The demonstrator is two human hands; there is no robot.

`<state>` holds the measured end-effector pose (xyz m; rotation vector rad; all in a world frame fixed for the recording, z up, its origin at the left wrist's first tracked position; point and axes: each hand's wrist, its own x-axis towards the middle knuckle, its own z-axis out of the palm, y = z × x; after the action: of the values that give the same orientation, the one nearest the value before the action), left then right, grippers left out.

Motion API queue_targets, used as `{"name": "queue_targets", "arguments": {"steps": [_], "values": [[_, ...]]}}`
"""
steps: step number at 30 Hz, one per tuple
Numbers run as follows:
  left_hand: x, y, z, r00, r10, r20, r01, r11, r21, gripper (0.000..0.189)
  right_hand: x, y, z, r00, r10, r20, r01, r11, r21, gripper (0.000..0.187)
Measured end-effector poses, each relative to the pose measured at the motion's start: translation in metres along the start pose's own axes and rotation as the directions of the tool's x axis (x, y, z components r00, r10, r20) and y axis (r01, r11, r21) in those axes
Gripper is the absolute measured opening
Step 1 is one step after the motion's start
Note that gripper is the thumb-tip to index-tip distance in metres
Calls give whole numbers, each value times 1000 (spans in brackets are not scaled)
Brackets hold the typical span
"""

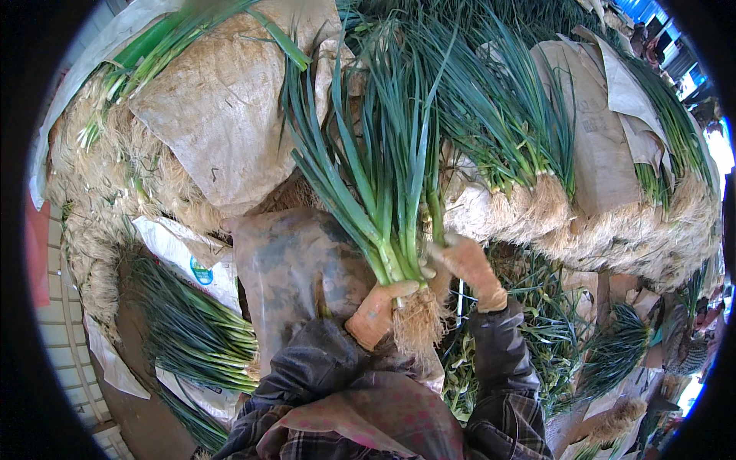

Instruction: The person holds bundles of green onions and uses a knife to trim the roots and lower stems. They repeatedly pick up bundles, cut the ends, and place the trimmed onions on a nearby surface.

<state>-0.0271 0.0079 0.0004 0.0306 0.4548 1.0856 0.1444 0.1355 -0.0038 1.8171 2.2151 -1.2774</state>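
A bunch of green onions [397, 195] stands nearly upright before me, its dark leaves fanning away and its pale roots [418, 322] hanging down. My left hand [374, 316], in a worn tan glove, is wrapped around the bunch just above the roots. On the other side, my right hand [471, 267], gloved alike, has its fingers closed around the lower part of a separate stalk [435, 215] at the bunch's right edge. Its fingertips are partly hidden by the bunch. Under my left forearm lies a stained camouflage-patterned cover [293, 259].
Piled green onions with roots facing me [535, 207] rise ahead, partly under woven sacks [230, 121]. Another bunch [201, 328] lies on sacking at left. Loose leaf trimmings [535, 322] heap below my right arm. More onions [618, 345] lie at far right.
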Motion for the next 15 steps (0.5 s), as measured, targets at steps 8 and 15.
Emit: {"name": "queue_targets", "arguments": {"steps": [8,15], "values": [[-7,11,17,993,117,-35,-109,979,173,41,-3,-14,23,982,-191,2,107,555,825,44],[1,11,6,995,101,-11,-96,967,236,44,-4,4,53,885,-274,-377,343,931,127,21]]}}
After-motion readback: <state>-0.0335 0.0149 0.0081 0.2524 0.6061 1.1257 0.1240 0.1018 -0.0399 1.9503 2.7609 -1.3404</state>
